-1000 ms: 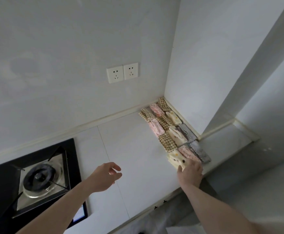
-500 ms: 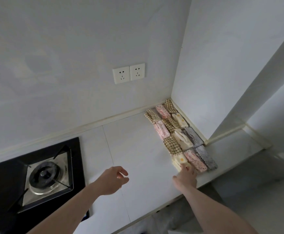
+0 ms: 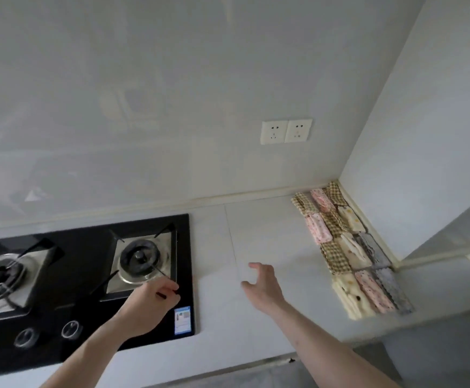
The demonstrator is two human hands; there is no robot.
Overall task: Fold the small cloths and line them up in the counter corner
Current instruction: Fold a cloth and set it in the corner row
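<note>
Head view: folded cloths lined up beside wall corner; both hands empty, fingers loose (left hand, right hand); straighten stray edges gently.

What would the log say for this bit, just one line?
cloths: folded, in rows at counter corner | left hand: over stove, empty | right hand: open above counter, off cloths

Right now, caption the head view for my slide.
Folded cloths lined up in the counter corner; both hands empty.
</note>
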